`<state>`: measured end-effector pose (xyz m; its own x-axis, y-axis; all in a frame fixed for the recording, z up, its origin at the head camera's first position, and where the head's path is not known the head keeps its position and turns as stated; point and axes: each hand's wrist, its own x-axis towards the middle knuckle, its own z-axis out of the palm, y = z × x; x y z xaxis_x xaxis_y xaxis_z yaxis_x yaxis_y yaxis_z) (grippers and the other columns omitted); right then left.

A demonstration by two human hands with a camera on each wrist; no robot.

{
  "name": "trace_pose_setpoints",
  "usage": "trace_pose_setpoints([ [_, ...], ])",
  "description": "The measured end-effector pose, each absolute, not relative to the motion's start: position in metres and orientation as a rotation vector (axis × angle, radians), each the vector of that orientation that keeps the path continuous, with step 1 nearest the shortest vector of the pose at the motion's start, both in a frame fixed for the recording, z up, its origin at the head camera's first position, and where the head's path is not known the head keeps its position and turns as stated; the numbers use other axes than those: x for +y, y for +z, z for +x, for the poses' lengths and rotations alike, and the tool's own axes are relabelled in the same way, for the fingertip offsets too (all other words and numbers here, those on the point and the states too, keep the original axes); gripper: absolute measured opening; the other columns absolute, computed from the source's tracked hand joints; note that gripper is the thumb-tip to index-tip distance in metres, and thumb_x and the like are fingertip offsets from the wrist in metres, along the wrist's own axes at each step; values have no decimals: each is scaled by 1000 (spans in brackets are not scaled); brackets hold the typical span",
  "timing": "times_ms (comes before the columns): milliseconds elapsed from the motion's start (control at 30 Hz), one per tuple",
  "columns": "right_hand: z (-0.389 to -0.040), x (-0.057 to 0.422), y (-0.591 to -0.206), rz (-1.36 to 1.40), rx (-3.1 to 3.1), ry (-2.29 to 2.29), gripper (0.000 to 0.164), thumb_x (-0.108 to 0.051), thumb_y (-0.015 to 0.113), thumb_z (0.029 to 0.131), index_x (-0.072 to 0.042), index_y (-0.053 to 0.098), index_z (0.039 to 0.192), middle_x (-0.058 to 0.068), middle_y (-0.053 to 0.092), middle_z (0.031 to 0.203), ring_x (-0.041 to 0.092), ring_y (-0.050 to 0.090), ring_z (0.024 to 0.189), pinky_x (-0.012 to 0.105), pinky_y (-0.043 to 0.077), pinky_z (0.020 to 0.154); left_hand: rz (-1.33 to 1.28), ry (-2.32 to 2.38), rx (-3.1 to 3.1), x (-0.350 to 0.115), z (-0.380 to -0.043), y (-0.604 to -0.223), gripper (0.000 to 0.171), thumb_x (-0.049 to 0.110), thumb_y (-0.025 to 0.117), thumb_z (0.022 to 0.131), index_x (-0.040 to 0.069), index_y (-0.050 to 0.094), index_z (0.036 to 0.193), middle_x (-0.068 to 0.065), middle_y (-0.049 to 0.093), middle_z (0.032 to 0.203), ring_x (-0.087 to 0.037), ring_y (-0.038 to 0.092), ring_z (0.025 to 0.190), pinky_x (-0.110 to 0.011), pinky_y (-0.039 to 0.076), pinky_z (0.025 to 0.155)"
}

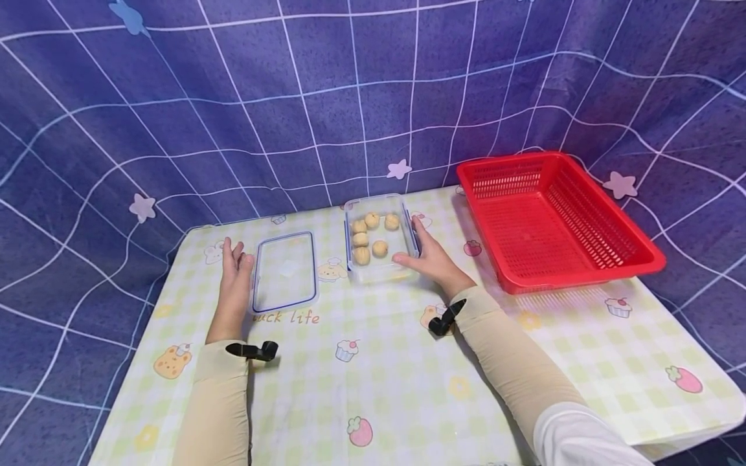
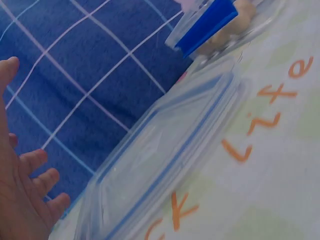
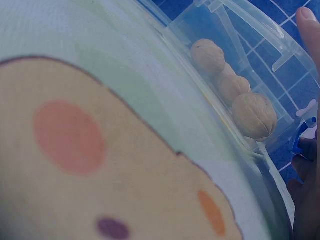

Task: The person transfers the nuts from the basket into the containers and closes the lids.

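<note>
A clear plastic food container [image 1: 381, 272] holds several walnuts [image 1: 380, 249], most of them lined up along its left side. My right hand [image 1: 434, 259] grips the container at its right side, thumb by the front corner and fingers along the blue-edged latch [image 3: 299, 139]. Left of the container, its clear lid [image 1: 285, 272] with a blue seal lies flat on the tablecloth. My left hand [image 1: 234, 281] is beside the lid's left edge, fingers loosely extended and holding nothing. In the left wrist view its fingers [image 2: 37, 175] are spread apart near the lid.
A big red plastic basket [image 1: 536, 233] with slotted walls stands at the right of the table. A checked tablecloth [image 1: 402, 388] with cartoon prints covers the table. Behind it hangs a blue curtain [image 1: 326, 116] with a white grid, close against the table's back edge.
</note>
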<state>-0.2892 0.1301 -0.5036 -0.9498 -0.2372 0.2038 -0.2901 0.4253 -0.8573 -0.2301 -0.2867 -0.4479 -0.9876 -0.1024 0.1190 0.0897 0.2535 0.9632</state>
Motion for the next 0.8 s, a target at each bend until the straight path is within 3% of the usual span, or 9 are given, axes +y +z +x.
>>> trace_pose_setpoints([
  [133, -290, 130, -503, 490, -2603, 1563, 122, -66, 75, 80, -9, 7, 164, 12, 19, 168, 33, 21, 153, 49, 18, 124, 102, -1991, -2232, -299, -240, -466, 70, 45, 33, 108, 29, -7, 163, -5, 5, 171, -26, 7, 156, -52, 11, 125],
  [267, -290, 130, -503, 501, -2588, 1579, 115, -55, 76, 85, -8, 7, 164, 12, 19, 168, 33, 22, 152, 48, 19, 124, 160, -2149, -2092, -309, -253, -485, 62, 48, 21, 109, 35, -7, 163, -3, 5, 171, -24, 5, 156, -43, 7, 126],
  [400, -290, 130, -503, 507, -2557, 1607, 108, -48, 75, 89, -9, 7, 164, 11, 20, 168, 33, 24, 152, 47, 20, 124, 192, -2256, -1990, -312, -256, -490, 63, 57, 18, 107, 39, -6, 162, -3, 5, 171, -25, 5, 156, -39, 7, 126],
  [600, -288, 129, -494, 456, -2483, 1568, 89, -35, 64, 97, -10, 10, 164, 12, 24, 167, 32, 24, 152, 48, 17, 124, 175, -2287, -1922, -308, -253, -492, 63, 60, 20, 106, 41, -2, 163, -3, 7, 171, -26, 7, 156, -37, 7, 126],
  [800, -284, 116, -467, 426, -2364, 1495, 79, -43, 51, 100, -11, 16, 163, 13, 28, 165, 33, 22, 152, 51, 16, 123, 111, -2289, -1903, -308, -250, -495, 63, 59, 11, 106, 36, -4, 163, -7, 3, 171, -28, 3, 156, -40, 4, 126],
])
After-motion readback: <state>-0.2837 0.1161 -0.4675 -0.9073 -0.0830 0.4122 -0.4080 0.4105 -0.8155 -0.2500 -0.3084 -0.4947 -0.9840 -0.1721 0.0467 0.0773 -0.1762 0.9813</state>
